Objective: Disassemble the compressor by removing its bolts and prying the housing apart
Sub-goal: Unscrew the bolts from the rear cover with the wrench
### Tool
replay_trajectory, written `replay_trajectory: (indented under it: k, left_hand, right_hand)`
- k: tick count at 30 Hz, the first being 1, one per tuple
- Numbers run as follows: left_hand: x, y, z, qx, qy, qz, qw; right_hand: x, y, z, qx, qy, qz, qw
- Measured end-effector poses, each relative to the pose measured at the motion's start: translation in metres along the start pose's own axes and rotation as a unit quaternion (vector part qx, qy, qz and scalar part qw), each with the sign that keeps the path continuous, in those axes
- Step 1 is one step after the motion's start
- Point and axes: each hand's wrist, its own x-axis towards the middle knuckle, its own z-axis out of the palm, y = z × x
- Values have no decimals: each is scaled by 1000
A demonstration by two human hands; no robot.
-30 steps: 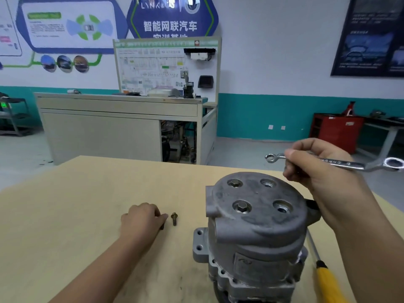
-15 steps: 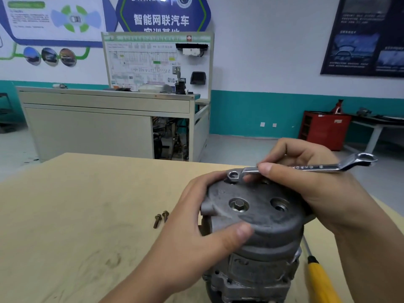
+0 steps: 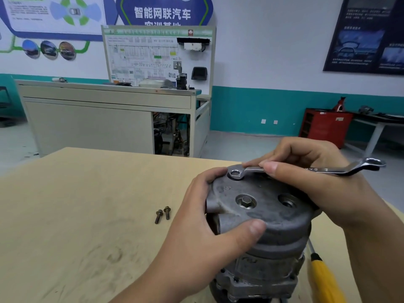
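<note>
— Grey cast-metal compressor point(image 3: 269, 217), lower right on the wooden tabletop point(image 3: 87, 204); the left hand point(image 3: 203, 232) curls its grip round the rounded cap.
— And the right hand point(image 3: 323, 189) pinches the polished ring wrench point(image 3: 328, 170), seated on a far bolt point(image 3: 235, 172).

Beige cabinet point(image 3: 87, 125) with a wiring-diagram board point(image 3: 142, 55) behind the wooden table point(image 3: 87, 193), red cart point(image 3: 323, 125) far right

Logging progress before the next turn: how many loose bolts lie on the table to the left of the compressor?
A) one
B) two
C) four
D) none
B: two bolts lie side by side on the table, to the left of the compressor.
</note>
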Motion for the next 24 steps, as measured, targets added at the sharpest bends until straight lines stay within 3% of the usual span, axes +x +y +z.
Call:
replay_trajectory:
  k: [14,19,24]
  left_hand:
    - [7,-6,-7,-30,14,7,999]
    - [14,-5,-6,-52,-9,-3,999]
    - [12,-8,-1,-54,-19,3,998]
  right_hand:
    - [13,4,-11,-36,-100,-10,994]
    - [15,22,-20,103,-61,39,992]
    - [12,28,-18,187,-91,62,976]
